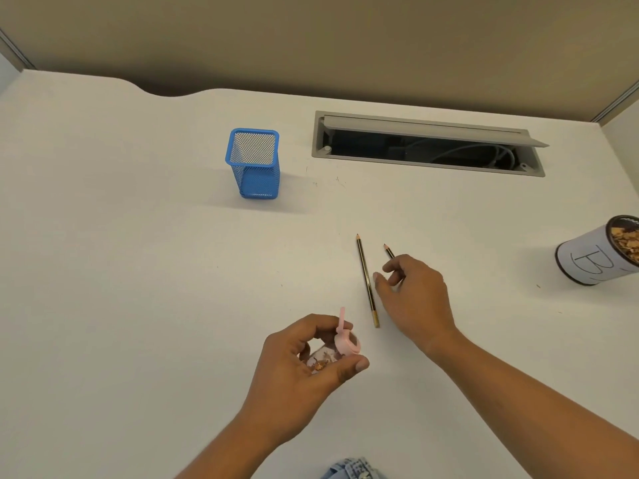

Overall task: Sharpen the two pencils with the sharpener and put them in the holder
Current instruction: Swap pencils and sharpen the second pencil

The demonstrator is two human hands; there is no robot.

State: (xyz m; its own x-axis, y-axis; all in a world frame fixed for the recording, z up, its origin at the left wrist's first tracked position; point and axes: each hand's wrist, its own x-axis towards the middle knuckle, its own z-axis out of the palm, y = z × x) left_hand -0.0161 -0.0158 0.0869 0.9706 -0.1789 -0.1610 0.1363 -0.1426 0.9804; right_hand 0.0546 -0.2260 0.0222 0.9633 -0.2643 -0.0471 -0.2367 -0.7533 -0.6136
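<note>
A blue mesh holder (254, 164) stands upright at the back left of the white desk (138, 254). One black and gold pencil (367, 280) lies flat on the desk, its point facing away from me. Only the pointed end of a second pencil (388, 250) shows; my right hand (415, 295) hovers over the rest, thumb and fingers curled and apart. Just left of that hand lies the first pencil. My left hand (304, 368) holds a small sharpener (332, 350) with a clear body, shavings inside, and a pink cap flipped up.
An open grey cable tray (428, 146) with wires is sunk into the desk at the back right. A white cylindrical tub (594, 257) holding shavings stands at the right edge. A beige partition wall rises behind the desk. Denim fabric (352, 470) shows at the bottom edge.
</note>
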